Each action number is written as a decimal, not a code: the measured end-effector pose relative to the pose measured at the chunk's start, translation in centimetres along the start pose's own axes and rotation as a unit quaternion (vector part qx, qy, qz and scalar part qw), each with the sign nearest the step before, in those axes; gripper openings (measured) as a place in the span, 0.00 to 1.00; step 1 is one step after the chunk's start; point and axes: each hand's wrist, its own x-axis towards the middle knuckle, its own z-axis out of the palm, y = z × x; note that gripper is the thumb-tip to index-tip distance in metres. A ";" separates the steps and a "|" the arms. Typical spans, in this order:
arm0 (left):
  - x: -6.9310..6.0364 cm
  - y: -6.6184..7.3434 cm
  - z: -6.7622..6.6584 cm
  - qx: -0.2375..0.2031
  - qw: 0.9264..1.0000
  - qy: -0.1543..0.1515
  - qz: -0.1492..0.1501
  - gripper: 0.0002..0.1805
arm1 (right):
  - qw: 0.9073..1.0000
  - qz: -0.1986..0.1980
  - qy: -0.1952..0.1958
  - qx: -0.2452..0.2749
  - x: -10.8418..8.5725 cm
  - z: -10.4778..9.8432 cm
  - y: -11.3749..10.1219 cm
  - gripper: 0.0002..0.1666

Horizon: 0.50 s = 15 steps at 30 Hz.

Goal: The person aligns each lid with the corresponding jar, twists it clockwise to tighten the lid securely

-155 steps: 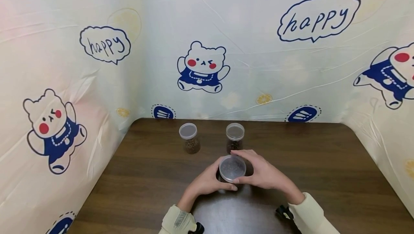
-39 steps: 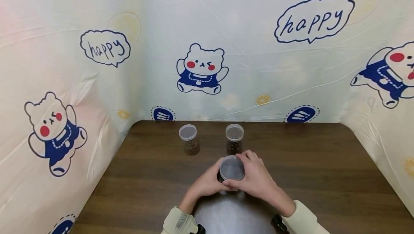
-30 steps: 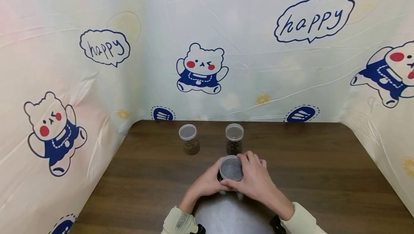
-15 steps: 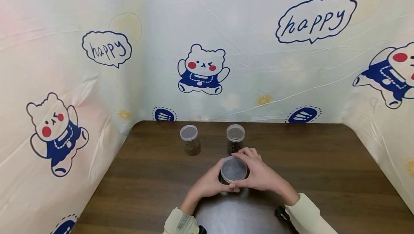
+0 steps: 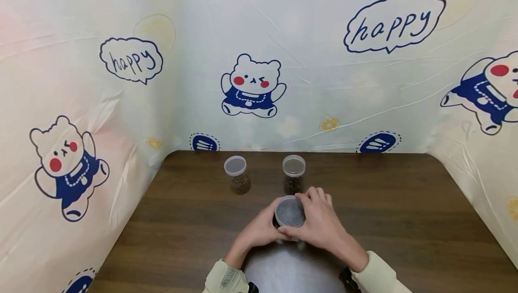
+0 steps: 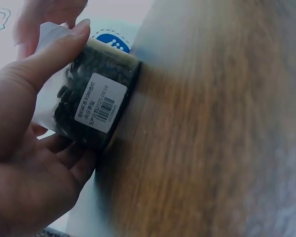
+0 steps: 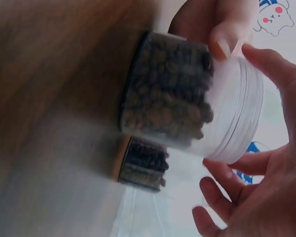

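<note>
A clear plastic jar (image 7: pixel 163 94) part-filled with dark beans or pellets stands upright on the table. Its round translucent lid (image 5: pixel 289 212) faces up in the head view. My left hand (image 5: pixel 259 226) grips the jar's body, thumb on the near side. With thumb and fingers, my right hand (image 5: pixel 321 222) holds the lid by its rim; its other fingers fan out in the right wrist view. A white printed label (image 6: pixel 101 102) with a barcode shows on the jar in the left wrist view. Whether the lid is loose cannot be told.
Two similar lidded jars stand farther back: one with brown contents (image 5: pixel 240 182) at left, one with darker contents (image 5: pixel 293 184) just behind the held jar. The brown wooden table (image 5: pixel 186 221) meets a printed cloth backdrop (image 5: pixel 307 86) at its far edge.
The right hand turns back and forth at the lid; since half a second ago it has swung round counterclockwise, its thumb moving left along the near rim. The left hand and jar stay in place.
</note>
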 end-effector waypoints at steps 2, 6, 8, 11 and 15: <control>0.1 0.0 0.0 0.007 1.000 0.009 0.004 0.53 | 1.000 0.007 0.008 -0.024 -0.1 0.1 -0.3 0.54; 0.2 0.0 0.1 0.019 1.000 0.020 0.010 0.52 | 0.997 0.026 0.022 -0.063 -0.2 0.3 -0.8 0.52; 0.3 0.0 0.1 0.024 0.999 0.020 0.011 0.52 | 0.996 0.036 0.022 -0.072 -0.3 0.3 -1.0 0.52; 0.3 0.0 0.1 0.023 1.000 0.016 0.004 0.52 | 0.997 0.049 0.012 -0.055 -0.5 0.2 -1.2 0.52; 0.1 0.1 0.0 0.014 1.000 0.006 -0.001 0.53 | 0.998 0.067 -0.015 0.018 -0.6 0.1 -1.1 0.56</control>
